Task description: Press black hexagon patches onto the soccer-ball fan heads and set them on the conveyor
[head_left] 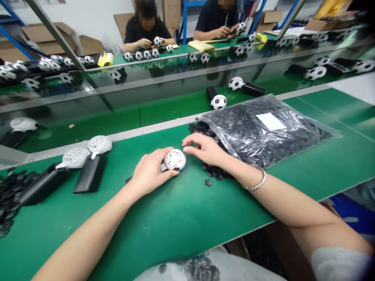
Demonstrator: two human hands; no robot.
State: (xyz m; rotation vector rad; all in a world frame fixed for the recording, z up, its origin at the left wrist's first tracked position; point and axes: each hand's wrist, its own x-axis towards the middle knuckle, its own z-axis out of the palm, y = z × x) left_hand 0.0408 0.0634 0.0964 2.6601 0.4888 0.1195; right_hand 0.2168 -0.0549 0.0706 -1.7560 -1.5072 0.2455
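My left hand (152, 169) is closed around a white, round, football-patterned handheld fan (175, 159) with an openwork grille, just above the green bench. A black patch shows at the lower edge of its head; most of its handle is hidden by the hand. My right hand (202, 147) hovers just right of the fan, thumb and index finger slightly apart, with nothing visible between them. Below and behind this hand, black pentagon pieces (205, 128) spill from a clear plastic bag (263, 128). One loose pentagon piece (208, 182) lies nearer to me.
Two white-headed fans with black handles (89, 173) lie at left, beside a pile of black pieces (11, 195). Beyond the bench's metal edge runs a green conveyor (164, 107) carrying finished-looking football fans (218, 102). Across it, two people (149, 31) handle similar fans.
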